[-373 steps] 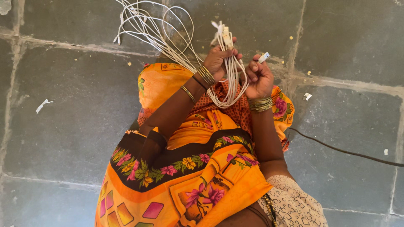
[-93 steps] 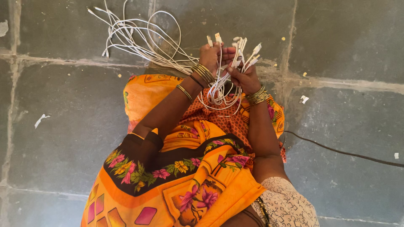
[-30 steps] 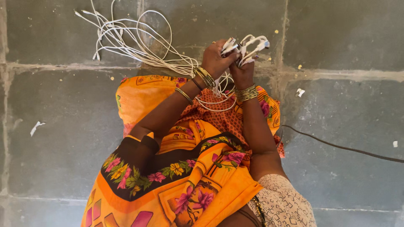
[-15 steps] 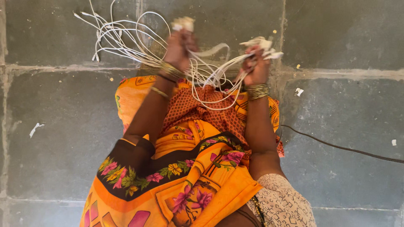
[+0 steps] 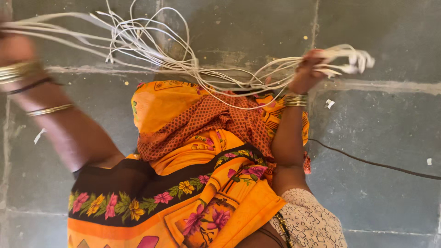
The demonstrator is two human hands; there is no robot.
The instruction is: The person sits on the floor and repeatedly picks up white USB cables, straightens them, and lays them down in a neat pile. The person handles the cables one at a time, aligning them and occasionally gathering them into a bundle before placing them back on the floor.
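Observation:
A bundle of several thin white cables (image 5: 193, 69) stretches across the view above my lap. My right hand (image 5: 307, 72) is shut on one end of the bundle, and the white plug ends (image 5: 356, 60) stick out past its fingers to the right. My left hand (image 5: 13, 46) is far out at the left edge, blurred, and closed on the other end of the cables. Loose loops and more plug ends (image 5: 133, 34) lie on the floor between the hands.
I sit on a grey stone-slab floor (image 5: 381, 124) with pale joints. An orange flowered cloth (image 5: 193, 151) covers my lap. A dark cable (image 5: 367, 163) runs across the floor at the right. Small white scraps (image 5: 329, 104) lie scattered about.
My hands, together a second ago, have pulled wide apart: the left swung far left, the right moved right. The cable bundle is now drawn out between them.

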